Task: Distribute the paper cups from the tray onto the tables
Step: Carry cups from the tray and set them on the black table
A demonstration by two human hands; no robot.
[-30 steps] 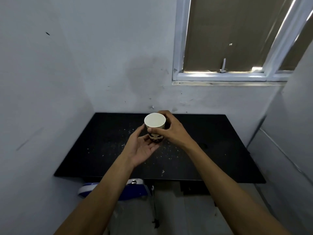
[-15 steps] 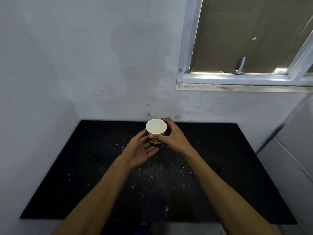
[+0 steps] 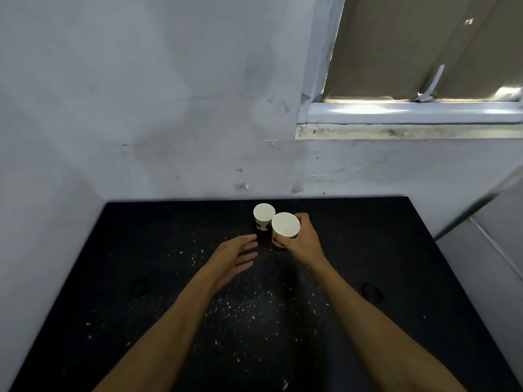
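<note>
Two paper cups with white insides and dark printed sides are over the black table [image 3: 141, 278]. One paper cup [image 3: 263, 215] stands upright on the table near the back wall. A second paper cup [image 3: 285, 226] is just in front and to the right of it, and my right hand [image 3: 304, 243] grips it around its side. My left hand [image 3: 235, 257] hovers palm-up just left of the standing cup with its fingers relaxed, holding nothing. No tray is in view.
White crumbs are scattered over the middle of the table. Grey walls close it in at the back and left. A window frame [image 3: 410, 114] sits above on the right, and a grey panel [image 3: 486, 236] stands at the table's right side.
Before, both hands held what looked like one cup. Now two cups show: one stands on the table, and my left hand has come away open. The view has moved closer to the table.
</note>
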